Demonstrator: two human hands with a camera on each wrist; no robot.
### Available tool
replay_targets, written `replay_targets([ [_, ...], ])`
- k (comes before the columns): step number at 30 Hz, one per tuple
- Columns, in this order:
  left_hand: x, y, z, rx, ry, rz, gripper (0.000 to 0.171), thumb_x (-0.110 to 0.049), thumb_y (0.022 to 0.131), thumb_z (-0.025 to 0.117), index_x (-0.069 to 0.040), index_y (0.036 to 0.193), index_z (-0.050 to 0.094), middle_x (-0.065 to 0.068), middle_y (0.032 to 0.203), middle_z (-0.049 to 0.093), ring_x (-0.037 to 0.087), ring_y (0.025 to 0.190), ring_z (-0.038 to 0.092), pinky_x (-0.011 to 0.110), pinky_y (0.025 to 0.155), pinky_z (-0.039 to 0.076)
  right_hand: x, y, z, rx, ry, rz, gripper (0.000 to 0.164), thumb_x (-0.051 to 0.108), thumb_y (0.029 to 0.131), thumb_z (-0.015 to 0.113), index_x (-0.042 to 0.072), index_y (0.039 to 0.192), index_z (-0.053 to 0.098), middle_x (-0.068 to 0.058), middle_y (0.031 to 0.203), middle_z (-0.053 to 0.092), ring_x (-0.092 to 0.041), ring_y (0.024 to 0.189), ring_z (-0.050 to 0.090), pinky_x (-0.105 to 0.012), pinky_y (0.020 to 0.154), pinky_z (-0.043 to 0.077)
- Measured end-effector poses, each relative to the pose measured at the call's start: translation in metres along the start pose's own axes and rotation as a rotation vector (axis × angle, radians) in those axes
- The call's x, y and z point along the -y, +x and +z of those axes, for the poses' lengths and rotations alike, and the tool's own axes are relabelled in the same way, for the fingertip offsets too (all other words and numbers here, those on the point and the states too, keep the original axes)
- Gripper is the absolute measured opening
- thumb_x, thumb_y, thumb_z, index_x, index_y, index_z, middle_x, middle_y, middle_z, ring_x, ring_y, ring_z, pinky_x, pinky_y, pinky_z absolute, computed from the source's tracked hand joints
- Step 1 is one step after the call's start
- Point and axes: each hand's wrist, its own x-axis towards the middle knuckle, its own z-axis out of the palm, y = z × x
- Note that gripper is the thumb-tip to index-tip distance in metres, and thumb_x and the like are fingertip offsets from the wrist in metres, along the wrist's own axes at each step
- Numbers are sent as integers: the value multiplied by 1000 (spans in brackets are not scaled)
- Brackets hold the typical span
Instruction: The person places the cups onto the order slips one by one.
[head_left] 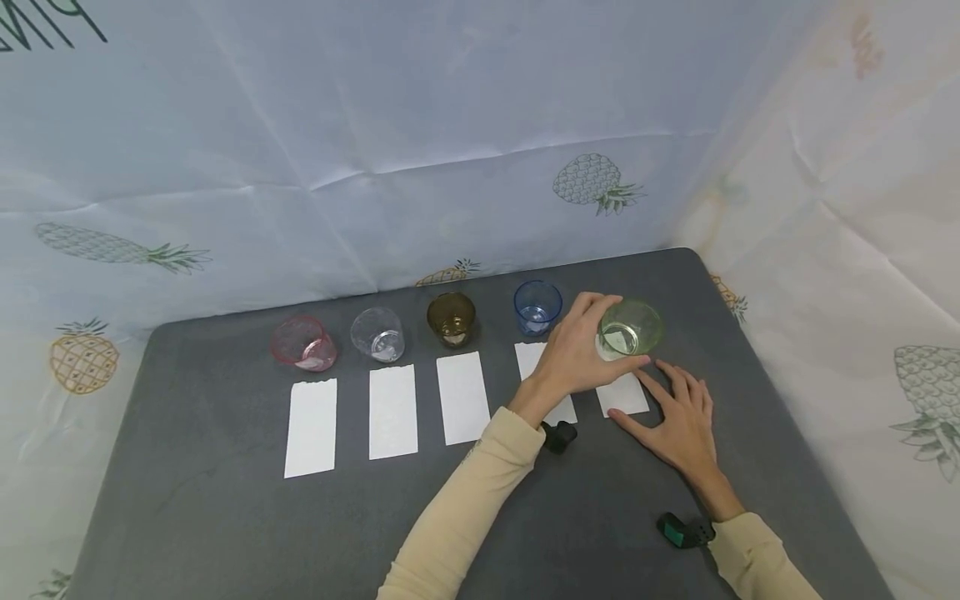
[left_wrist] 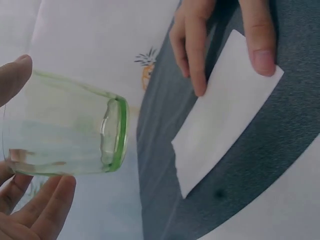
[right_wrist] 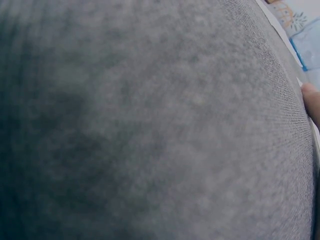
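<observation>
My left hand (head_left: pixel 572 350) grips a clear green glass (head_left: pixel 647 327) near its rim, at the far right of a row of glasses. In the left wrist view the green glass (left_wrist: pixel 65 125) is held between thumb and fingers, apart from the tabletop. Below it lies a white paper strip (head_left: pixel 624 400). My right hand (head_left: pixel 681 429) rests at this strip, fingers spread and fairly straight, with the thumb at the near end and a fingertip at the side edge. Only a thumb tip (right_wrist: pixel 311 102) shows in the right wrist view.
Red (head_left: pixel 303 343), colourless (head_left: pixel 378 335), brown (head_left: pixel 452 319) and blue (head_left: pixel 537 308) glasses stand along the back of the grey table (head_left: pixel 210 533). White strips (head_left: pixel 311 429) lie before them, one partly behind my left arm. Pineapple-printed cloth (head_left: pixel 450 100) hangs behind and at the right.
</observation>
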Motion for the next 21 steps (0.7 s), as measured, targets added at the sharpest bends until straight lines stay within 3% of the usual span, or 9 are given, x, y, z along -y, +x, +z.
replay_targets([
  [10, 10, -10, 13, -6, -10, -22, 85, -48, 82, 83, -14, 151, 49, 6, 144, 51, 19, 122, 63, 28, 98, 56, -2, 0, 0, -7, 9, 4, 81, 59, 73, 84, 14, 138, 65, -23, 151, 45, -50, 140, 33, -78, 116, 14],
  [21, 15, -18, 24, -4, -32, -21, 85, -50, 80, 84, -16, 151, 50, 5, 143, 53, 17, 122, 63, 29, 97, 57, 1, -1, 1, -4, 27, 19, 77, 54, 71, 86, 12, 133, 67, -23, 152, 45, -50, 141, 33, -77, 117, 13],
])
